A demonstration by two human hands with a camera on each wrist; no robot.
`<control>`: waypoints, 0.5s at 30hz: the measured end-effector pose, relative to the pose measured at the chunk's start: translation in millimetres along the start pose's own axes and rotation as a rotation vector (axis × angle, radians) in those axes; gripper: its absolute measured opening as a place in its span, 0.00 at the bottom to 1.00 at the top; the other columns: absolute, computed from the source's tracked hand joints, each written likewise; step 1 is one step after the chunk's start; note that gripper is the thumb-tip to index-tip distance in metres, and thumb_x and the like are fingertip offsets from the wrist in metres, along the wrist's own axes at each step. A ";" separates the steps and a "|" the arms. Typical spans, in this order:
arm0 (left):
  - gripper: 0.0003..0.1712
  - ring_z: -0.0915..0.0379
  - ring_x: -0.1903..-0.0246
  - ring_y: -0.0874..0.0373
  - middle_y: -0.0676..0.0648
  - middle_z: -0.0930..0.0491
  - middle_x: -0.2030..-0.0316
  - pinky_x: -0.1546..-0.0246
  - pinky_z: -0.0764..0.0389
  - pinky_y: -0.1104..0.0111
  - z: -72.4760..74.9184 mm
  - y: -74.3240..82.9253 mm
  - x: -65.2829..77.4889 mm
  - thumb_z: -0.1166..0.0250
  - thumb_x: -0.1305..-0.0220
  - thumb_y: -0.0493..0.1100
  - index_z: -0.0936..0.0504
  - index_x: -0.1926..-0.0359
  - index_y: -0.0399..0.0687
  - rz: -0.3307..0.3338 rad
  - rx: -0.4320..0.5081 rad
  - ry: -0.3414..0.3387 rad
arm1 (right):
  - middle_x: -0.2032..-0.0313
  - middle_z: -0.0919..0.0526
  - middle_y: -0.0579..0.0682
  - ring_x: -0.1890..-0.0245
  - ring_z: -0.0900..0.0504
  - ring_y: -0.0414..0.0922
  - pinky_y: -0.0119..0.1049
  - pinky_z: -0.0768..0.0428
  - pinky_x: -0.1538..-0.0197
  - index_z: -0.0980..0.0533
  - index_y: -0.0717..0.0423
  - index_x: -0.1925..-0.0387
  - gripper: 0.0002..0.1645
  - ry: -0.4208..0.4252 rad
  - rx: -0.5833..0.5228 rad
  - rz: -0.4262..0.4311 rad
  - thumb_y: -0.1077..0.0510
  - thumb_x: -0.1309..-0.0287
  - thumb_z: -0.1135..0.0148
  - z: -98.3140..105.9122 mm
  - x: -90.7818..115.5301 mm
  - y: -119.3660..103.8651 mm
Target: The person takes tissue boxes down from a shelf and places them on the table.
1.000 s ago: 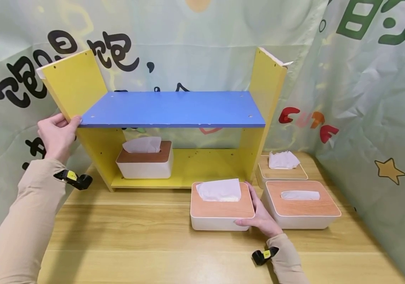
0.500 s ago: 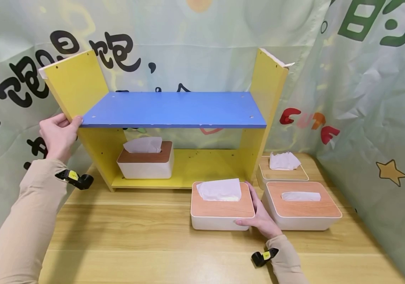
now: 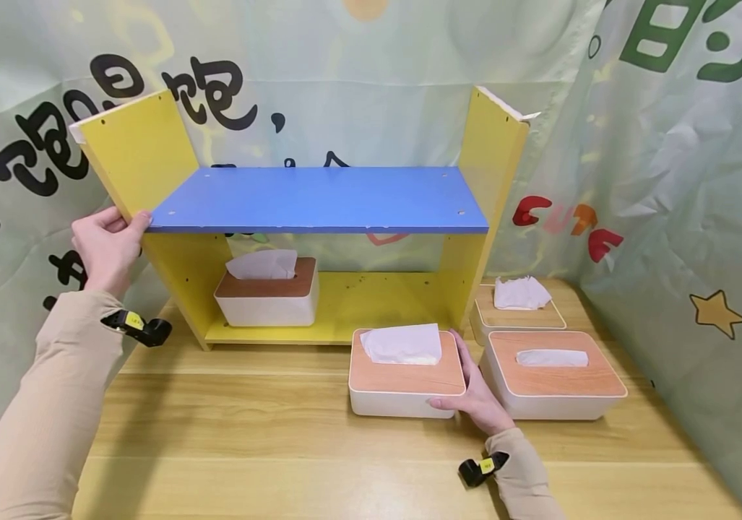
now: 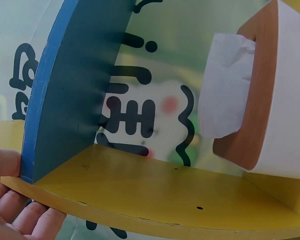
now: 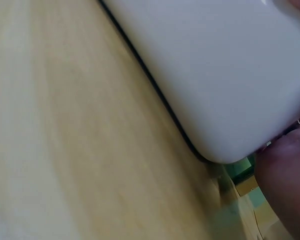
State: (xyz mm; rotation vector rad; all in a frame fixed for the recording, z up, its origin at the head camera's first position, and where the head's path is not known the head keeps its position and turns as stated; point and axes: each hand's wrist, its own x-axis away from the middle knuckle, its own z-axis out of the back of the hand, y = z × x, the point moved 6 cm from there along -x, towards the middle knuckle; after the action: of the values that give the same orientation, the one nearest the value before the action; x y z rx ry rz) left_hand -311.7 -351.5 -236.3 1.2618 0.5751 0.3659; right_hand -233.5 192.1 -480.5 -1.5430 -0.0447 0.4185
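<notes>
My left hand (image 3: 105,249) grips the left side panel of a yellow and blue shelf unit (image 3: 318,198), thumb at the front corner of the blue board. In the left wrist view, its fingers (image 4: 27,217) wrap the panel's yellow edge. My right hand (image 3: 480,401) holds the right end of a white tissue box (image 3: 403,379) with a wood-look lid, in front of the shelf. Thumb on the front, other fingers run along the side. The right wrist view shows the white wall (image 5: 225,75) of this box close up, over the table. A second tissue box (image 3: 266,300) stands inside, bottom left.
To the right, a larger tissue box (image 3: 553,375) sits beside my right hand, with another tissue box (image 3: 519,307) behind it by the shelf's right panel. A printed cloth (image 3: 357,58) hangs behind and along the right of the wooden table (image 3: 247,433).
The tissue box in my right hand has shifted very slightly towards the shelf or upward, the hand with it. My left hand keeps its place on the shelf.
</notes>
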 end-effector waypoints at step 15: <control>0.31 0.25 0.76 0.82 0.79 0.26 0.85 0.75 0.25 0.87 0.1 1.6 1.1 0.31 0.37 0.45 0.24 0.34 0.43 -0.001 -0.010 -0.002 | 0.20 0.59 0.63 0.35 0.35 0.24 0.20 0.31 0.37 0.67 0.51 0.19 0.78 -0.007 -0.015 0.007 0.68 0.59 0.22 -0.7 -1.0 0.1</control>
State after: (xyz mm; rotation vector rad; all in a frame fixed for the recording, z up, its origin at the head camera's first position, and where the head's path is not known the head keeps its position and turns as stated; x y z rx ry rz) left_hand -310.7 -350.4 -235.1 1.2527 0.5715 0.3663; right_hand -234.2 191.1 -480.4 -1.5569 -0.0481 0.4293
